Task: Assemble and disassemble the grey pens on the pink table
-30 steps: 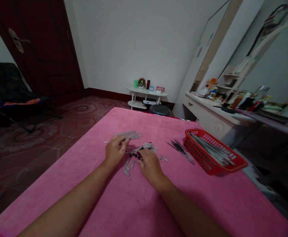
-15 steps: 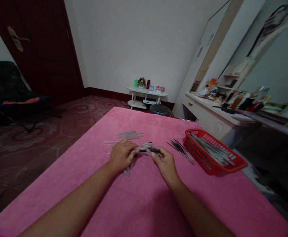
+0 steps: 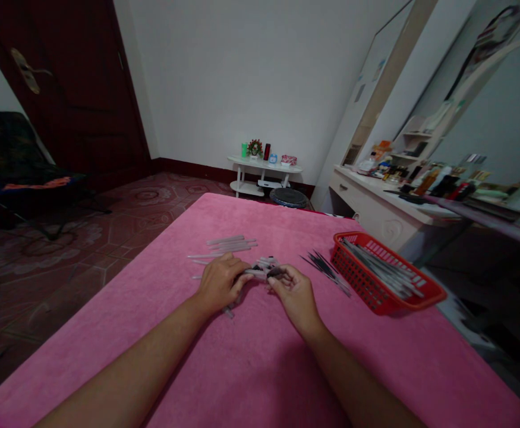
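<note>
My left hand (image 3: 221, 282) is closed around a slim, pale grey pen barrel (image 3: 255, 273) above the pink cloth. The fingers of my right hand (image 3: 296, 292) pinch a small dark piece (image 3: 276, 271) at the barrel's right end; whether the two are joined is too blurred to tell. Just behind them sits a small pile of pale pieces with black parts (image 3: 267, 261). Several pale barrels (image 3: 233, 244) lie beyond my left hand, and a few more are partly hidden beneath it. Right of my right hand, thin black pointed pen refills (image 3: 326, 270) lie in a loose bunch.
A red plastic basket (image 3: 360, 288) full of long grey pens (image 3: 384, 267) stands on the right of the pink-covered table (image 3: 242, 368). Beyond are a low white stand (image 3: 264, 166) and a round dark stool (image 3: 289, 197). A cluttered dresser (image 3: 375, 202) is at the right.
My right fingers have shifted slightly left and turned around the dark piece. The black mark seen on the barrel earlier no longer shows in the same place. My left hand has barely moved.
</note>
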Action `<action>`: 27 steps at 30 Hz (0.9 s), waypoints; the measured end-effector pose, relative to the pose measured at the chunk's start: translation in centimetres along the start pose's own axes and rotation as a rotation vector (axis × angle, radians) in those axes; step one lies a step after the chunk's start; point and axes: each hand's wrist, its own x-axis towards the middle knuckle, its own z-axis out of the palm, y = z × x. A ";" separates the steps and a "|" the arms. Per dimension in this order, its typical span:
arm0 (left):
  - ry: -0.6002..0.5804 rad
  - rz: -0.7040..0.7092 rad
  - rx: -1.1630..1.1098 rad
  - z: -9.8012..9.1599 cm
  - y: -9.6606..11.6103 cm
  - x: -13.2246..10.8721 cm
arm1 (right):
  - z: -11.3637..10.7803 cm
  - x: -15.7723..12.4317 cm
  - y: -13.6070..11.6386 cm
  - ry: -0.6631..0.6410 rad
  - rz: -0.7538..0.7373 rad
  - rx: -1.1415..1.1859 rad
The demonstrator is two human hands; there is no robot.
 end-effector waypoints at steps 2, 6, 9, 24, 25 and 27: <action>-0.001 0.009 0.003 0.0 0.0 0.0 | 0.0 0.0 0.2 -0.011 -0.024 -0.036; -0.011 0.026 0.021 0.1 0.1 0.0 | -0.3 0.0 0.8 -0.023 -0.075 -0.132; -0.026 0.040 0.032 0.1 0.2 0.0 | -0.4 0.0 0.9 -0.027 -0.127 -0.253; -0.039 0.035 0.013 0.2 0.7 -0.1 | -0.6 -0.3 1.2 -0.020 -0.097 -0.385; -0.037 0.034 0.011 0.2 0.7 -0.1 | -0.6 -0.3 1.2 -0.036 -0.094 -0.406; -0.033 0.028 0.010 0.2 0.7 -0.1 | -0.7 -0.4 0.9 -0.049 -0.116 -0.444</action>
